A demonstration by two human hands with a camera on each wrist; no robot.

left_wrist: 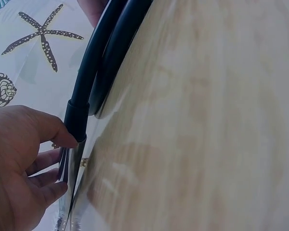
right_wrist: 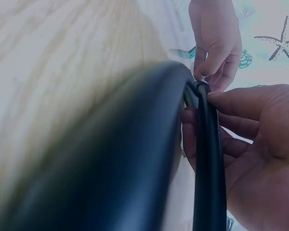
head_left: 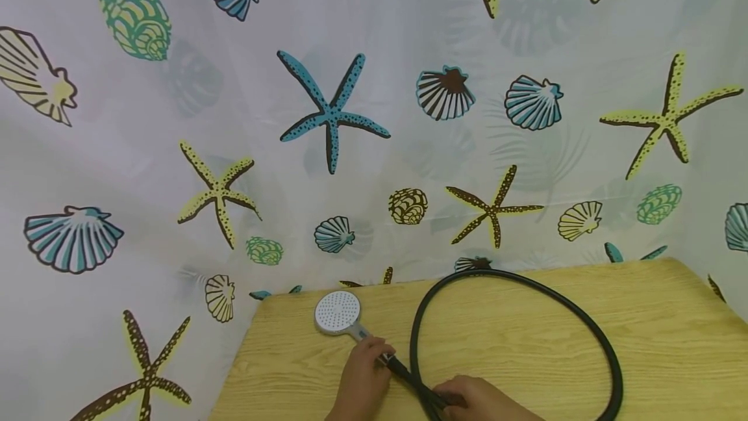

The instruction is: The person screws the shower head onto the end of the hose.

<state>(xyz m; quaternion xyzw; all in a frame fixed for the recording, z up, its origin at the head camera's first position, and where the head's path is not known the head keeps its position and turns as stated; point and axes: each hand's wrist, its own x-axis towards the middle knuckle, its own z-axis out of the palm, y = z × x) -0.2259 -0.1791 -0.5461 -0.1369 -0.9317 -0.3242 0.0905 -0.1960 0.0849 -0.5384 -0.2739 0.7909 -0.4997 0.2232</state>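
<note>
A hand shower (head_left: pixel 337 312) with a round white spray face and grey handle lies at the left of the wooden table. My left hand (head_left: pixel 363 375) grips its handle close to where the black hose (head_left: pixel 413 343) joins. In the left wrist view, thumb and fingers of the left hand (left_wrist: pixel 19 163) pinch the handle just below the dark hose end (left_wrist: pixel 77 120). To the right, my right hand (head_left: pixel 479 398) holds the hose where two stretches cross. The right wrist view shows the right hand (right_wrist: pixel 265 159) with its fingers curled around the hose (right_wrist: pixel 211 168).
The hose makes a wide loop over the middle of the light wooden table (head_left: pixel 672 330), reaching its back edge. A white curtain (head_left: pixel 374 154) printed with shells and starfish hangs behind the table and along both sides.
</note>
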